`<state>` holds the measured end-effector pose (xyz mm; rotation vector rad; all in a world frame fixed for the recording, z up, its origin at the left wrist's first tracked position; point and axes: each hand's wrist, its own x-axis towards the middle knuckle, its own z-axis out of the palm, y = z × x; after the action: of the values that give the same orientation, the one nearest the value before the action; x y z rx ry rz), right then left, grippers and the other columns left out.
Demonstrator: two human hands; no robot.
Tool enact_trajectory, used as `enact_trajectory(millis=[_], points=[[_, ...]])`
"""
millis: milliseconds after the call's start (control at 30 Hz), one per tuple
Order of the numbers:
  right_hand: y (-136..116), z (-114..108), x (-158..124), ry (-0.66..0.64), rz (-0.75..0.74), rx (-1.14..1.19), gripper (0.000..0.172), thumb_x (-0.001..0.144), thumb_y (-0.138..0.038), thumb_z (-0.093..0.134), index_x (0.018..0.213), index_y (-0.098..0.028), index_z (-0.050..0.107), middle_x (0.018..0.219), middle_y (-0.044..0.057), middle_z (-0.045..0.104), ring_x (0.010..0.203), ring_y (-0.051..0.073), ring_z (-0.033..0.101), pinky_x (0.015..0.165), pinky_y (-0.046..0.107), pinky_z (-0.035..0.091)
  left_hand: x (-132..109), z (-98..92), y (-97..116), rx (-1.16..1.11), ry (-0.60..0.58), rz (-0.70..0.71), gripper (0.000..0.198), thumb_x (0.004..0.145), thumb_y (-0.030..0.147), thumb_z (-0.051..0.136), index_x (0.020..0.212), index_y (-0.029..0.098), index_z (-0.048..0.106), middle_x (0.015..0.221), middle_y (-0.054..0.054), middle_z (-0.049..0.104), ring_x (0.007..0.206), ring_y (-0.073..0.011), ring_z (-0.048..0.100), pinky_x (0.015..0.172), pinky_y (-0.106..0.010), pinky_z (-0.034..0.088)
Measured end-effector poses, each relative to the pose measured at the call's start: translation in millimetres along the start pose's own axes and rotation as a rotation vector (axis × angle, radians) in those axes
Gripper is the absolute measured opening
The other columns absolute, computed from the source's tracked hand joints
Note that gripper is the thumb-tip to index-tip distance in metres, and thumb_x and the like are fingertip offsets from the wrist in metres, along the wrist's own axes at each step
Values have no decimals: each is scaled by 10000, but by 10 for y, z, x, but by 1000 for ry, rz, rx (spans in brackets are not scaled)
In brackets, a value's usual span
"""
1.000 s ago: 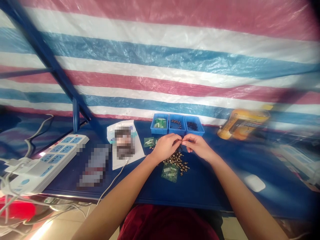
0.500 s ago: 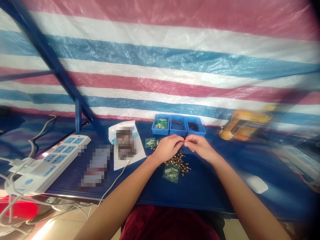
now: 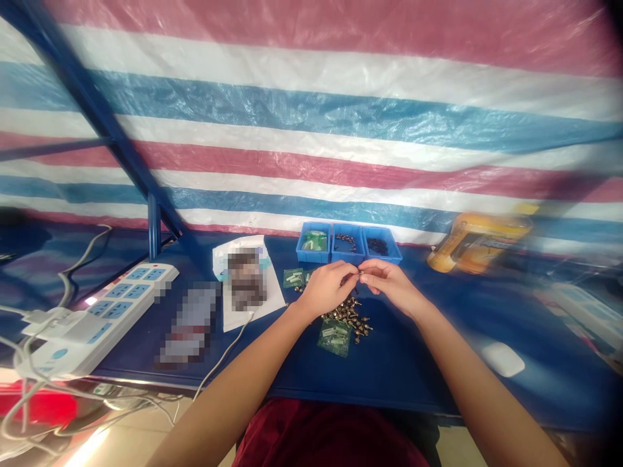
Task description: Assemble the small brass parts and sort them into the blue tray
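My left hand [image 3: 331, 286] and my right hand [image 3: 387, 283] meet fingertip to fingertip above the blue table [image 3: 389, 363]. Both are closed in a pinch around a tiny piece, too small to make out. Below and beside my left hand lies a pile of small brass-coloured metal parts [image 3: 348, 312]. A green-tinted packet [image 3: 335, 337] touches the pile's near side, and another packet [image 3: 293, 278] lies left of my left hand. Behind the hands stand three blue bins: one with green packets [image 3: 315, 241], one with small metal parts [image 3: 345, 243], one with small black parts [image 3: 376, 246].
A white power strip [image 3: 104, 318] with cables and a white printed sheet [image 3: 248, 282] lie at the left. On the right are a yellow-orange bottle [image 3: 479, 243] and a white mouse-like object [image 3: 503, 359]. A striped sheet [image 3: 311, 149] hangs behind.
The view has shifted very slightly. My fingertips have shifted a little around the tiny piece, and both hands stay together in the same place.
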<state>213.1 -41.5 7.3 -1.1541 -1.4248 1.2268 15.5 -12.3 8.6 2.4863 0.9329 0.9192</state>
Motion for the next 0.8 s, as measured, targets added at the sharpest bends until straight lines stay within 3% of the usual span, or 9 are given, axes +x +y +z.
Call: enact_trajectory(millis=[267, 433, 667, 800], points=[[12, 46, 1, 38, -14, -6, 354, 760, -506, 760, 899, -195, 663, 662, -24, 556, 576, 114, 466, 541, 267, 363, -4, -6, 29, 0, 3, 4, 264, 986, 330, 434, 914, 215, 661, 838, -12, 670, 710, -138, 596, 640, -250, 414], [29, 31, 17, 90, -23, -2, 347, 738, -487, 789, 870, -190, 667, 808, 25, 649, 621, 124, 532, 547, 264, 381, -15, -7, 55, 12, -13, -3, 243, 958, 356, 484, 896, 220, 675, 829, -12, 674, 701, -140, 600, 644, -254, 425], [86, 16, 43, 208, -118, -157, 402, 693, -543, 802, 794, -200, 619, 748, 19, 627, 584, 132, 503, 542, 281, 409, -4, 2, 5, -18, 67, -63, 308, 995, 334, 407, 1152, 250, 659, 1012, -33, 711, 798, -162, 641, 774, -281, 484], [111, 69, 16, 237, -223, -362, 344, 765, -516, 742, 780, -196, 618, 696, 24, 626, 573, 139, 495, 554, 287, 413, 0, 5, 3, -26, -6, -53, 366, 1010, 368, 370, 926, 219, 693, 861, -25, 696, 751, -160, 623, 712, -266, 456]])
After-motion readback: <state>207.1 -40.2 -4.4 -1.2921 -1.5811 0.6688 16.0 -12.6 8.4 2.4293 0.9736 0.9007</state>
